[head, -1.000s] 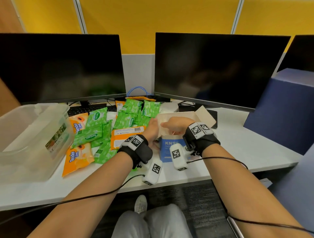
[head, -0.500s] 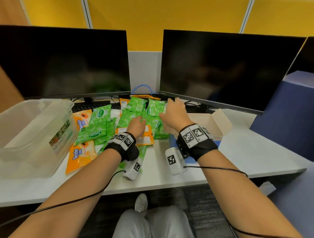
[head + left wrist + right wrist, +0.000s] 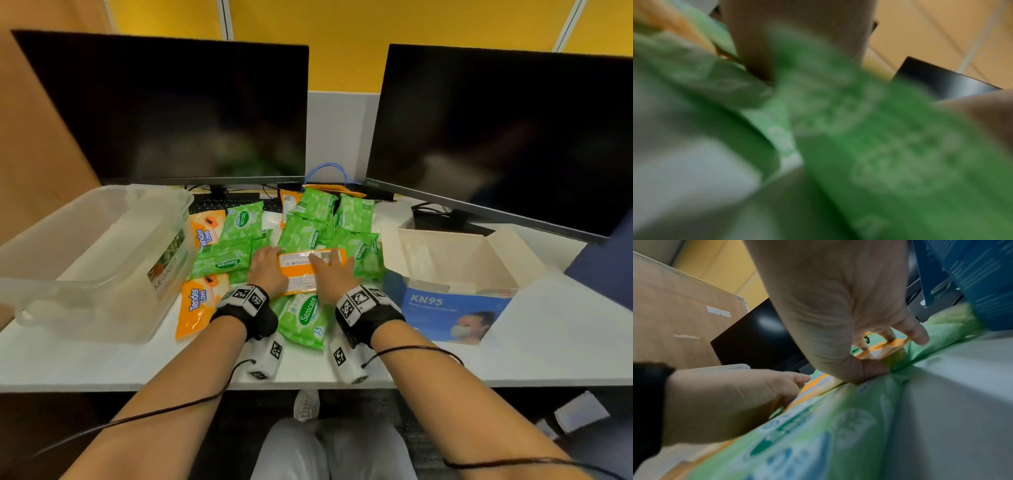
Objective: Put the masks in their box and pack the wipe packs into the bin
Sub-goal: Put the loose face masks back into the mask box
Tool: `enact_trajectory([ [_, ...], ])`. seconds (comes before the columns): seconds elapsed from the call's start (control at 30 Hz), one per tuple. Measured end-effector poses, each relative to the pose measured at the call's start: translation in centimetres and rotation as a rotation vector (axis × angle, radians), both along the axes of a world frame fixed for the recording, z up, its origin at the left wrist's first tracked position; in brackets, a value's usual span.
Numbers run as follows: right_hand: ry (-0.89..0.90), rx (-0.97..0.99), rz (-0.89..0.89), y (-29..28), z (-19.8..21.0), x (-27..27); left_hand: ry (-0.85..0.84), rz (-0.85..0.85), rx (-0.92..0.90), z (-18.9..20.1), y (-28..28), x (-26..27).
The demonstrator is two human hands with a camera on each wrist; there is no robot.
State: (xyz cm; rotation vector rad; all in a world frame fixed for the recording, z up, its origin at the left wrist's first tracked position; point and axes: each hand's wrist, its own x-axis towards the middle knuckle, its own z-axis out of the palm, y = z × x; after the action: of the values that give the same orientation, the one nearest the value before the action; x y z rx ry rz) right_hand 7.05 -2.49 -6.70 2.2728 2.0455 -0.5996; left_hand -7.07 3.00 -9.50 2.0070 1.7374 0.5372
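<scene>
An orange wipe pack [image 3: 301, 270] lies label-down on top of a heap of green wipe packs [image 3: 308, 236] in the middle of the desk. My left hand [image 3: 270, 263] grips its left end with curled fingers. My right hand [image 3: 329, 267] lies over its right end; in the right wrist view its fingers [image 3: 888, 337] are on top and the thumb is tucked at the near edge. The clear plastic bin [image 3: 92, 257] stands at the left. At the right stands the open blue KN95 mask box [image 3: 455, 301]. The left wrist view is a blur of green packs [image 3: 879, 146].
Two more orange packs [image 3: 198, 301] lie beside the bin. Two dark monitors [image 3: 171, 109] stand at the back, with a keyboard and cables under them. A blue partition [image 3: 609, 260] is at the far right. My knees show below the desk's front edge.
Both hands left the mask box, reached out over the pile of packs, and have come together on the orange pack. The mask box now stands open further to the right.
</scene>
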Motion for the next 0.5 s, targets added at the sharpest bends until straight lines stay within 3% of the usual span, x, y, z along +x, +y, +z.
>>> enact_trajectory([
  [0.13, -0.199, 0.104, 0.027, 0.8, 0.4, 0.4, -0.175, 0.009, -0.042, -0.8, 0.1, 0.1],
  [0.2, -0.224, 0.289, 0.009, 0.9, 1.4, 0.5, -0.443, 0.068, -0.079, -0.8, 0.3, 0.1],
  [0.27, -0.078, 0.489, -0.066, 1.1, 3.4, 0.3, -0.728, 0.117, -0.077, -0.8, 0.4, -0.2],
  [0.37, 0.472, 0.661, -0.338, 2.6, 6.0, 0.4, -0.741, 0.106, -0.006, -1.0, -0.1, -0.8],
  [0.43, 0.960, 0.668, -0.540, 4.0, 6.5, 0.6, -0.626, 0.082, 0.049, -1.4, -0.2, -1.0],
  [0.5, 1.309, 0.593, -0.640, 4.3, 6.8, 0.1, -0.479, 0.013, 0.110, -2.0, 0.0, -1.0],
])
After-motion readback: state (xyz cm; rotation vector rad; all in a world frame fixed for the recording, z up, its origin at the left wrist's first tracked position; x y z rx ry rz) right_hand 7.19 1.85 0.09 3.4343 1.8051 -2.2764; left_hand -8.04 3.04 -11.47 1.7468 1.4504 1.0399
